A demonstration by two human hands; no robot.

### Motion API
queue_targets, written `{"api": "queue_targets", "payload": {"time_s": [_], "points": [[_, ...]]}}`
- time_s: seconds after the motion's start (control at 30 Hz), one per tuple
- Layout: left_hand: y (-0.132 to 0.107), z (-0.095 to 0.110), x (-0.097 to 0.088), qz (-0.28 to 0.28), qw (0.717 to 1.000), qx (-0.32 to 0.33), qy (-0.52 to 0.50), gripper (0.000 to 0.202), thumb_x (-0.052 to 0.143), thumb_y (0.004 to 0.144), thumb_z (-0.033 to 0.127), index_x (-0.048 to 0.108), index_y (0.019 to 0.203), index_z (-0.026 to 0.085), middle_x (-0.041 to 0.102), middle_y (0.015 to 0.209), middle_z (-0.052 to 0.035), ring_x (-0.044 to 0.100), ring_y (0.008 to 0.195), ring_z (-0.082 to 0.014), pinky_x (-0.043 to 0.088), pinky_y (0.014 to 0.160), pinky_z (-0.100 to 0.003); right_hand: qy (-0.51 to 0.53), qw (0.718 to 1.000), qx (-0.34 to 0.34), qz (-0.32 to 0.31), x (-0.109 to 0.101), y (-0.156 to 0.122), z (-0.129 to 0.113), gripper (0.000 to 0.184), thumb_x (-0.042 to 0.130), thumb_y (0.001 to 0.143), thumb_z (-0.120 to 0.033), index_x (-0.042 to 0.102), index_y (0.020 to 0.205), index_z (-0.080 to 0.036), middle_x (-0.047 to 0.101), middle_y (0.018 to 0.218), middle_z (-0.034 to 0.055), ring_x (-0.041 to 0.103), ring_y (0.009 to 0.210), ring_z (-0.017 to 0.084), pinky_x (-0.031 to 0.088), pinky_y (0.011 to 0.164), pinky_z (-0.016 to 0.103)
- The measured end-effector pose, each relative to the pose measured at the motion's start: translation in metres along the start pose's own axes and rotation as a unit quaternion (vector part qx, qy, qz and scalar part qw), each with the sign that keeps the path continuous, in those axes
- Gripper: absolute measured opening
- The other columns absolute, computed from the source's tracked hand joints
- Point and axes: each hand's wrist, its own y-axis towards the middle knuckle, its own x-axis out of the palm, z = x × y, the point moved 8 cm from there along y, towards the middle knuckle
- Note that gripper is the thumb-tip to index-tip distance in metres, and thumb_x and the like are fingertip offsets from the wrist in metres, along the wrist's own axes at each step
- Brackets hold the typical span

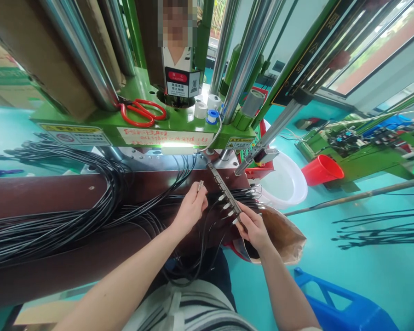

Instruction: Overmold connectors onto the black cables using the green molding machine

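Note:
My left hand [190, 209] is closed in a pinch on the metal end of a thin black cable [200, 185], held above the dark brown bench. My right hand [253, 228] grips the near end of a long metal fixture bar [224, 188] that slants up and away. Several cable ends with small metal tips [227, 206] sit along the bar's side. A thick bundle of black cables [55, 220] lies across the bench [48, 193] to my left and loops down toward my lap.
A green press machine [141, 124] with chrome columns stands right behind the bench; red scissors [141, 112] and tape rolls [207, 108] lie on its deck. A brown paper bag [284, 236], white basin [290, 184], red cup [322, 170] and blue stool [345, 308] are on my right. A person stands behind the machine.

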Motion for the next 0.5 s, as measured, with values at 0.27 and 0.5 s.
{"api": "queue_targets", "payload": {"time_s": [0.27, 0.5], "points": [[-0.002, -0.015, 0.018, -0.126, 0.981, -0.148, 0.025, 0.036, 0.052, 0.075, 0.044, 0.036, 0.057, 0.018, 0.021, 0.041, 0.0108, 0.013, 0.034, -0.0015, 0.007, 0.033, -0.016, -0.020, 1.000, -0.003, -0.018, -0.002, 0.000, 0.003, 0.040, 0.054, 0.083, -0.037, 0.055, 0.120, -0.021, 0.034, 0.050, -0.0073, 0.026, 0.037, 0.002, 0.018, 0.032, 0.015], [-0.002, -0.017, 0.014, -0.155, 0.975, -0.157, 0.005, 0.038, 0.053, 0.075, 0.043, 0.034, 0.054, 0.019, 0.021, 0.040, 0.0108, 0.013, 0.034, -0.0017, 0.008, 0.033, -0.017, -0.076, 0.996, 0.003, -0.042, 0.001, 0.000, 0.003, 0.046, 0.052, 0.084, -0.038, 0.050, 0.126, -0.018, 0.033, 0.051, -0.0070, 0.026, 0.040, 0.004, 0.020, 0.035, 0.018]]}}
